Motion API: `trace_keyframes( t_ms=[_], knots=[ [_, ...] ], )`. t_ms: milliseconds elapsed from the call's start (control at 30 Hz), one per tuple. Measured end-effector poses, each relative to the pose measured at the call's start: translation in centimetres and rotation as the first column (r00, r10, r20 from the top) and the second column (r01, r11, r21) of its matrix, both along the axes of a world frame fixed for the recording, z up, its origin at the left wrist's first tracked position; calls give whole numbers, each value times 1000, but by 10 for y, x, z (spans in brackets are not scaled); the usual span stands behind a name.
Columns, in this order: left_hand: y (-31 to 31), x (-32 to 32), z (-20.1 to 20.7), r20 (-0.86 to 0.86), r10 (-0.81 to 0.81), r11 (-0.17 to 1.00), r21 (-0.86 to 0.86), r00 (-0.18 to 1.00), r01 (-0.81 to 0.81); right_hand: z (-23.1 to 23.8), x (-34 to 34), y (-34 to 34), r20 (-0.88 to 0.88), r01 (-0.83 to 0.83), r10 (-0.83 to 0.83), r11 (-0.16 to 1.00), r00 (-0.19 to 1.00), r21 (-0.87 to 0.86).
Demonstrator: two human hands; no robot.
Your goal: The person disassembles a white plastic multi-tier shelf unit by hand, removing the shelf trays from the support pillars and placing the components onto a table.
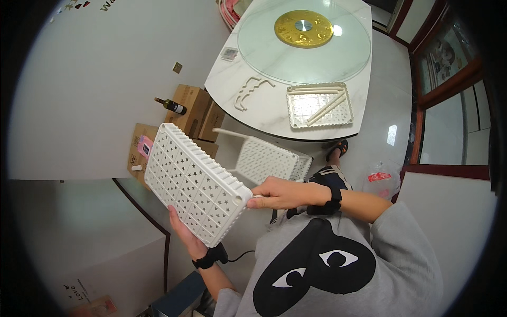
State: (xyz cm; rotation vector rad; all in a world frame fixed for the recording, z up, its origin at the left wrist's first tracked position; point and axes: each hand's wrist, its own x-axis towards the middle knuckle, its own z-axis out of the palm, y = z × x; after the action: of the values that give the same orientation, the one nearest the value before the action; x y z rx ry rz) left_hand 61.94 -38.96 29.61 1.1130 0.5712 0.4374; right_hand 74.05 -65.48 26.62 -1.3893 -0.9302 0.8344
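A white plastic shelf tray [193, 182], rectangular and pierced with star-shaped holes, is tilted in front of me, its flat face toward me. My left hand [186, 231] holds its lower edge; some of the fingers are hidden behind the tray. At the right corner, my right hand [285, 193] is closed with thumb and fingers pinching. A small pale bit shows between those fingers and the corner, too small to name. Below the table edge, a similar white tray [266, 161] with a pole at its corner stands lower down.
On the marble-patterned table [222, 79] are another white tray [292, 113] holding several tubes, curved white pieces [244, 94] and a glass turntable [259, 50]. Cardboard boxes [190, 100] with a dark bottle [173, 106] stand by the left wall. A clear plastic bag [381, 185] lies on the floor.
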Motion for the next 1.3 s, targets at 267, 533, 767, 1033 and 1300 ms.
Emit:
trace_keyframes(
  t_ms=[267,533,767,1033,1300],
  knots=[
    [3,7,-11,52,199,960,188,979,-206,-56,29,-28,279,310,-247,928,928,-207],
    [-26,40,-63,51,421,844,344,906,-412,-43,77,-101,194,477,-438,756,878,-448],
    [-138,61,-102,-7,-74,888,454,997,69,-76,83,-130,-42,381,-444,811,895,-443],
    [-192,119,-131,-118,-189,973,112,975,203,-93,140,-160,-270,297,-467,819,842,-491],
    [-186,82,-251,-663,-228,908,120,713,402,-14,263,-213,626,723,-440,618,644,-309]
  ],
)
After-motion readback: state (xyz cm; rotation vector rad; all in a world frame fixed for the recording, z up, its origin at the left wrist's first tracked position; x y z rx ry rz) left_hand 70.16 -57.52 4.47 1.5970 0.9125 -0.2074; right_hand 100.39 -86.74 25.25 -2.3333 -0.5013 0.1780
